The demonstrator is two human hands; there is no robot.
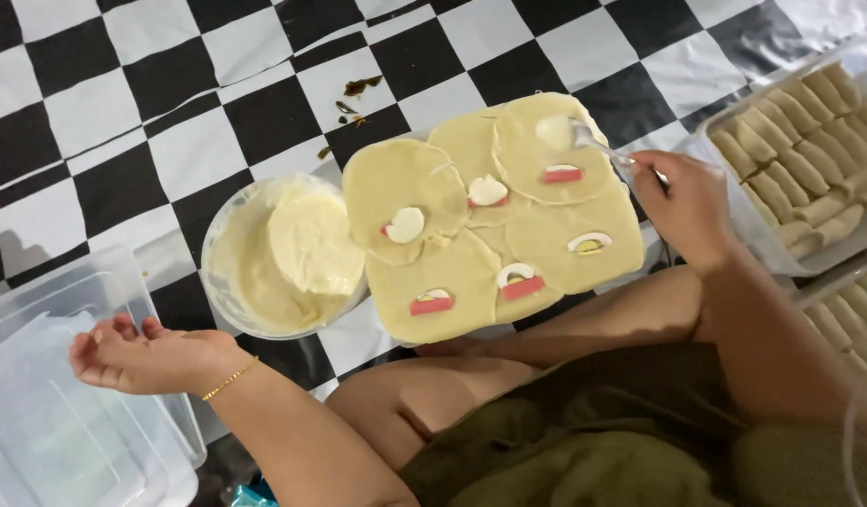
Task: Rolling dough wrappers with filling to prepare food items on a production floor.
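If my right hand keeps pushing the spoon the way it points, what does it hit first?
Likely the white dollop on the far round wrapper: the spoon in your right hand aims straight at it; depth unclear.

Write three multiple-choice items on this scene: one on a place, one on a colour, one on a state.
1. Where does the bowl of pale cream stand?
A. Left of the board of round wrappers
B. On the person's lap
C. Inside the tray of finished rolls

2. What colours is the floor cloth?
A. Red and yellow
B. Black and white
C. Plain green

3. What is the right hand doing?
A. Resting open on the knee
B. Holding a spoon over a wrapper
C. Gripping the clear plastic box

Answers:
1. A, the bowl sits against the board's left edge.
2. B, the cloth shows black and white checks.
3. B, the fingers close on the spoon's handle, its bowl over the top wrapper; the left hand is empty, half open, above the clear box.
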